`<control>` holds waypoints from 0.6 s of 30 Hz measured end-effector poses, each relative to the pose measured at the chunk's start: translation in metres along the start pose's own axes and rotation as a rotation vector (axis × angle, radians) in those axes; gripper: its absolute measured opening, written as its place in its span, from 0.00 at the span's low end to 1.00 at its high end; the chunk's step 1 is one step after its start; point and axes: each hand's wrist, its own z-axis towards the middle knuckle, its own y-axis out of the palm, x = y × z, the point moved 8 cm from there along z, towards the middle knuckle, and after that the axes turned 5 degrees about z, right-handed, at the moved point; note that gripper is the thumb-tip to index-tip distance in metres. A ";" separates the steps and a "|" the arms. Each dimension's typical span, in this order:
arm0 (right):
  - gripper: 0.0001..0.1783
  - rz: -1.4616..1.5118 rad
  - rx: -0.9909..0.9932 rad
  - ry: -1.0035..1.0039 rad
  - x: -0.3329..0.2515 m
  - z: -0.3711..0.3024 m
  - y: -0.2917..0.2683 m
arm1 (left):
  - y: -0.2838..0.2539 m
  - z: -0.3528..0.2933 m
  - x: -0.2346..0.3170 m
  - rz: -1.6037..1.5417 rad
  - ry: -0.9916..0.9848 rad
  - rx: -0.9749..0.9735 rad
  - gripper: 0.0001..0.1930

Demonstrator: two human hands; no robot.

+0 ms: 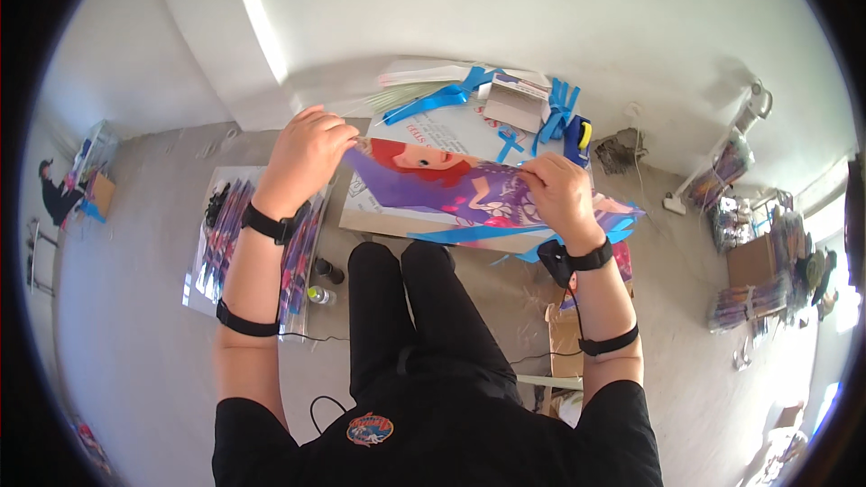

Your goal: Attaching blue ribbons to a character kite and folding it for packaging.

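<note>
A purple printed sheet (424, 191) with a red-haired cartoon figure is stretched between my two hands, above a white box used as a work surface (361, 218). My left hand (309, 155) pinches its upper left corner. Farther right, my right hand (561, 194) grips the top edge with thumb and fingers. Blue strips (460, 235) trail along the sheet's lower edge and past my right wrist. Behind it on the box lie a blue ribbon (433, 108), pale thin sticks (397, 101), a small grey carton (514, 106), a bunch of blue strips (557, 117) and a blue-and-yellow object (579, 140).
Stacked colourful flat packages (225, 239) lie on the floor at my left, beside a bottle with a green cap (317, 294). A cardboard box (566, 343) stands by my right leg. More bundles (753, 293) are piled at the right; a person (59, 192) is far left.
</note>
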 end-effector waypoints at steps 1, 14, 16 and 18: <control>0.05 -0.021 0.013 0.021 0.005 -0.002 0.002 | 0.003 0.009 0.015 -0.016 0.027 0.004 0.11; 0.16 0.079 0.320 0.011 -0.009 -0.039 -0.022 | 0.060 0.049 0.094 -0.226 0.105 0.059 0.11; 0.12 0.303 0.344 0.324 0.030 -0.085 -0.022 | 0.059 0.046 0.087 -0.188 0.090 0.064 0.11; 0.10 0.696 0.417 0.705 0.081 -0.141 0.001 | 0.060 0.040 0.085 -0.164 0.121 0.062 0.11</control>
